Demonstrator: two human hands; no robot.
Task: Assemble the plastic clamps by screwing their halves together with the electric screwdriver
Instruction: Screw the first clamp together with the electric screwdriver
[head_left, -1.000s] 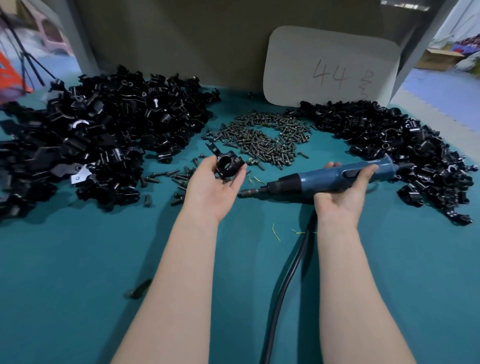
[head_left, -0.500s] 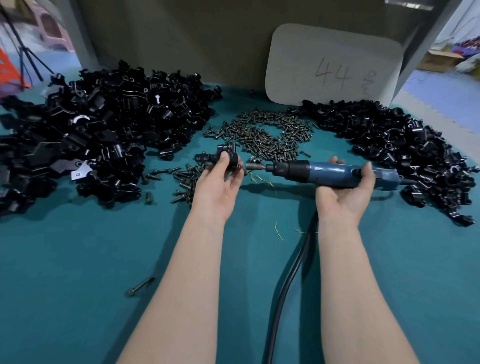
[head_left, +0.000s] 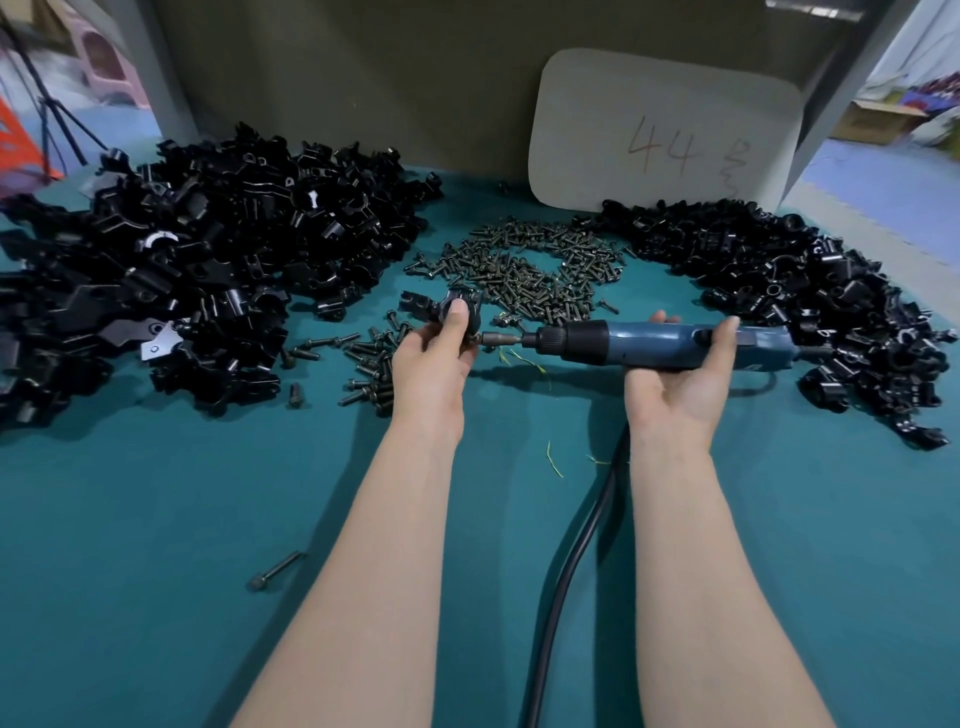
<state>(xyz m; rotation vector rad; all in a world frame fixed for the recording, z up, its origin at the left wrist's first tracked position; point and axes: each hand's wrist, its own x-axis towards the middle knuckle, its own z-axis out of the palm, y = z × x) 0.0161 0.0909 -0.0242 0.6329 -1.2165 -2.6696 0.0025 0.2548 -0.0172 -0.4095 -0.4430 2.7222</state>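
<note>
My left hand (head_left: 434, 358) grips a black plastic clamp (head_left: 441, 307) above the teal table, thumb pressed on its top. My right hand (head_left: 680, 384) holds the blue electric screwdriver (head_left: 654, 343) level, fingers curled round its body. The bit (head_left: 498, 339) points left and meets the right side of the clamp, where a screw sits. The fingers behind the clamp are hidden.
A big heap of black clamp halves (head_left: 197, 270) fills the left. Another black heap (head_left: 810, 296) lies at the right. Loose screws (head_left: 524, 270) are piled in the middle, with more (head_left: 369, 364) by my left wrist. The black cable (head_left: 571, 561) runs toward me. One long bolt (head_left: 275, 570) lies near.
My left hand turned the clamp over and carried it a little farther away. The screwdriver swung level and its bit came up against the clamp's side.
</note>
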